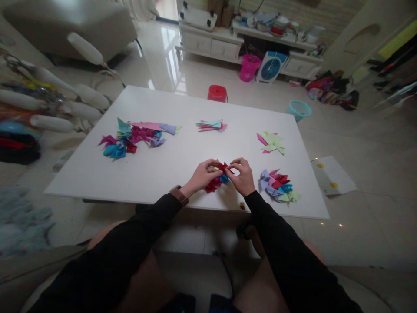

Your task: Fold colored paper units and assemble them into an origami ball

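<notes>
As left hand [205, 174] and right hand [243, 176] pinch, red paper [223, 167] between

left hand [204, 174] and right hand [243, 177] pinch red paper [223, 167].

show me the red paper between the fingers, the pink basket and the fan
Red paper [223, 166]: head view, its visible middle
Pink basket [249, 69]: head view, its side wall
Fan [271, 68]: head view, its round blue front

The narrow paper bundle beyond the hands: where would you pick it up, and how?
Probably pinch the paper bundle around its middle, from above, across its near and far edges: it lies crosswise on the white table, long and narrow, with tips poking out at both ends.
</notes>
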`<state>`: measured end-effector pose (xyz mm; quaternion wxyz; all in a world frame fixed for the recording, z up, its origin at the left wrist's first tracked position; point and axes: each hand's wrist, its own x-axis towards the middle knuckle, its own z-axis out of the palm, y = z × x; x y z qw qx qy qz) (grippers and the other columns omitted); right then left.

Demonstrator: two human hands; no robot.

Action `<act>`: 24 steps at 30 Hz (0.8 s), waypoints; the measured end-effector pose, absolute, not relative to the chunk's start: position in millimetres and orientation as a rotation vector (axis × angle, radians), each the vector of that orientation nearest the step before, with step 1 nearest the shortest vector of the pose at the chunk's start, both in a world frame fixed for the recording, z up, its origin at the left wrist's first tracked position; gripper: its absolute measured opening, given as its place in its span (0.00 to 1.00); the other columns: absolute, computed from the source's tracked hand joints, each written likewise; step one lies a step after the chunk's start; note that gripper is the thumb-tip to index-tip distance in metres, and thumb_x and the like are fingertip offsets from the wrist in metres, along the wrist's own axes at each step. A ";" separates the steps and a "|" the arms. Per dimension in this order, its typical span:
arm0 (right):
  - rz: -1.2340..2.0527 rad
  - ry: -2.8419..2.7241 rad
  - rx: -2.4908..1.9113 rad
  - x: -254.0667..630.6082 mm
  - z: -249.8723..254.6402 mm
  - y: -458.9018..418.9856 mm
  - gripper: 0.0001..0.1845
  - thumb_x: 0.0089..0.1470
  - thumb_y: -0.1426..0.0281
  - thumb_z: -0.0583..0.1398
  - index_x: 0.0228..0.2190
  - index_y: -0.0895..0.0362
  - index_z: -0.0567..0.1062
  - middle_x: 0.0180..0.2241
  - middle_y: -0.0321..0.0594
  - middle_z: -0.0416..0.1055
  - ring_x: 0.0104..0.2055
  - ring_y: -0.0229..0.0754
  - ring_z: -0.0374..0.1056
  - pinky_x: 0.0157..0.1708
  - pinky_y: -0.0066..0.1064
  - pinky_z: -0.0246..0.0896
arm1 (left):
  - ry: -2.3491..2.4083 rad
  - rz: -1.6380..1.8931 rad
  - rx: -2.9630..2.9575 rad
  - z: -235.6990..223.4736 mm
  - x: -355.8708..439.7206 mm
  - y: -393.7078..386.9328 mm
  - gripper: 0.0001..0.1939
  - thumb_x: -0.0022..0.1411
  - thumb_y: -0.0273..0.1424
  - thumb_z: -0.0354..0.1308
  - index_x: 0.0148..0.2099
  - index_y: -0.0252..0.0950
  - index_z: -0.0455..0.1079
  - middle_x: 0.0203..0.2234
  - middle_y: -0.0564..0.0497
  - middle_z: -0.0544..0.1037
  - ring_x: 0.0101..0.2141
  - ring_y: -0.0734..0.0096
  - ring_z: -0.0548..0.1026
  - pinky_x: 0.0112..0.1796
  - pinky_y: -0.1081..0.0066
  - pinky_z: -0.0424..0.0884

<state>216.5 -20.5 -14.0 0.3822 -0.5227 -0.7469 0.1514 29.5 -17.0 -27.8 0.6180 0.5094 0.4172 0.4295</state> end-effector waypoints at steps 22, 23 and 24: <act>0.321 -1.820 -1.647 249.1 -16.0 -5.5 0.06 0.53 0.68 0.64 0.25 0.54 0.78 0.32 0.41 0.71 0.41 0.48 0.67 0.46 0.41 0.63 | 1.256 1.083 1.210 -17.5 -7.7 10.6 0.15 0.53 0.28 0.59 0.46 0.33 0.71 0.46 0.44 0.78 0.37 0.66 0.81 0.41 0.64 0.76; 0.308 -1.846 -1.712 252.7 -17.0 -4.7 0.06 0.52 0.68 0.64 0.25 0.54 0.78 0.32 0.41 0.72 0.41 0.48 0.67 0.46 0.40 0.62 | 1.284 1.095 1.200 -16.7 -11.5 12.3 0.15 0.53 0.27 0.58 0.45 0.34 0.71 0.46 0.44 0.78 0.36 0.67 0.81 0.40 0.65 0.76; 0.301 -1.880 -1.775 255.7 -17.9 -4.6 0.06 0.52 0.69 0.64 0.25 0.55 0.79 0.32 0.41 0.72 0.41 0.48 0.67 0.46 0.39 0.61 | 1.309 1.103 1.193 -16.0 -14.6 13.5 0.15 0.53 0.28 0.58 0.45 0.34 0.71 0.46 0.45 0.78 0.36 0.67 0.81 0.39 0.66 0.76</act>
